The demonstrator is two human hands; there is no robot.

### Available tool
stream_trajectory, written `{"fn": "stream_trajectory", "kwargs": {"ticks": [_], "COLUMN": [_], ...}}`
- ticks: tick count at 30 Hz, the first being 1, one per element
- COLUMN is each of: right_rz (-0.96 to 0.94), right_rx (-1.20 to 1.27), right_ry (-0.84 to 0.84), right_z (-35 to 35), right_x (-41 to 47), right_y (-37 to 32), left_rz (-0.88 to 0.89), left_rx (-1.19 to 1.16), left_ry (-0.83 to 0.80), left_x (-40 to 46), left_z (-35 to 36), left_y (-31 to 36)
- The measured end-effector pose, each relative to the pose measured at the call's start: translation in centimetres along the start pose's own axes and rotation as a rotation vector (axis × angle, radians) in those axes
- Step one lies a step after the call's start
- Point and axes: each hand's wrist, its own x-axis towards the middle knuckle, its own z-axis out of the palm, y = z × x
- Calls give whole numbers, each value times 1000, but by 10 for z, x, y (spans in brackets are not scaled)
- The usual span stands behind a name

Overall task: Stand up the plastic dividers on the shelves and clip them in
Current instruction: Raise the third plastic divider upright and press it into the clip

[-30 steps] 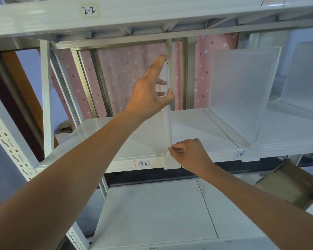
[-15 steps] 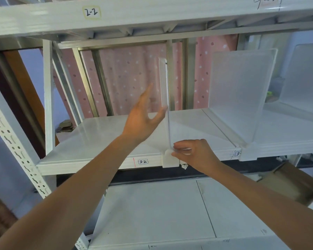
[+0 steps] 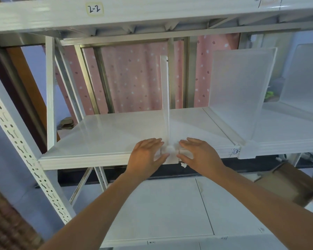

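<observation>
Your left hand (image 3: 146,156) has dropped from the divider's (image 3: 165,91) top edge to its foot, opposite your right hand (image 3: 199,153). Both hands lie open, thumbs pinching the clip (image 3: 170,153) between them at the shelf (image 3: 101,134) lip, divider upright above. This looks like the clipping step; next, press evenly until it seats.

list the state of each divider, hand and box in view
middle divider: upright, edge-on, base at the shelf front lip
right divider: upright on the shelf
far-right divider: upright, partly cut off
left hand: open, flat beside the divider base
right hand: open, flat on the other side
cardboard box: flaps open
</observation>
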Motion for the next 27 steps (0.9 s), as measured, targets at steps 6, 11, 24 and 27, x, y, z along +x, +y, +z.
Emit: {"fn": "stream_trajectory", "kwargs": {"ticks": [6,11,24,27], "right_rz": [-91,-113,-106,-101], "right_rx": [-190,-254,-301,-286], "right_ry": [107,193,245,243], "right_z": [21,34,45,46], "right_x": [-2,-6,-6,-5], "right_y": [-11,-20,-31,-37], "left_rz": [46,85,198,205], "left_rx": [25,44,64,43], "left_ry": [95,194,232,210], "left_x": [-12,-19,-22,-22], "left_z": [20,29,30,27], "left_y": [1,2,-20,-27]}}
